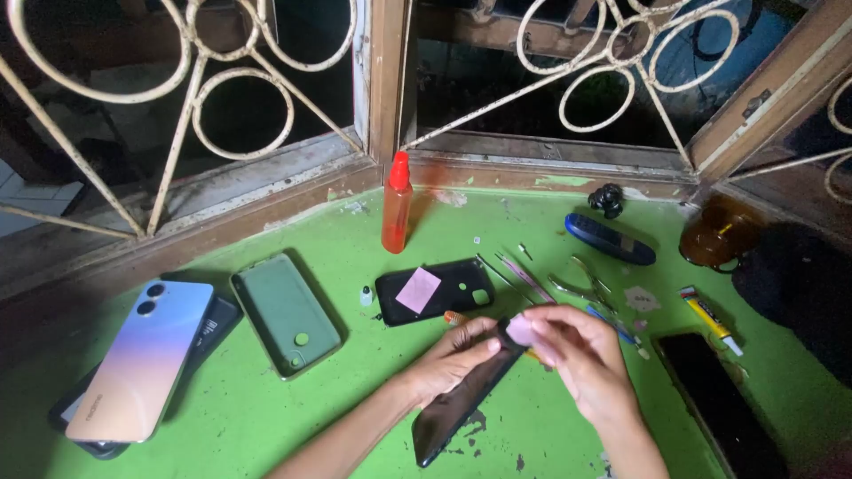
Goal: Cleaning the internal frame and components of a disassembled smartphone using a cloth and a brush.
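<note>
The black smartphone lies tilted on the green table, its long axis running from the near-left end, close to the person's forearms, up and away to the right, where its far end meets both hands. The left hand comes in from the left side of that upper end, fingers curled together and clamped on the phone's edge, thumb tip stretched toward the top corner. The right hand sits just to the right of it, touching the same corner; its thumb and forefinger are pinched together on a small pink piece, pressed against the phone's top end. So the pink piece lies between the two sets of fingertips, and the phone's body extends down and leftward from them. Both hands are equally close to the corner.

Beyond the fingers lies a black phone case with a pink square on it; further beyond stands an orange squeeze bottle. To the right of the right hand lie tweezers.
</note>
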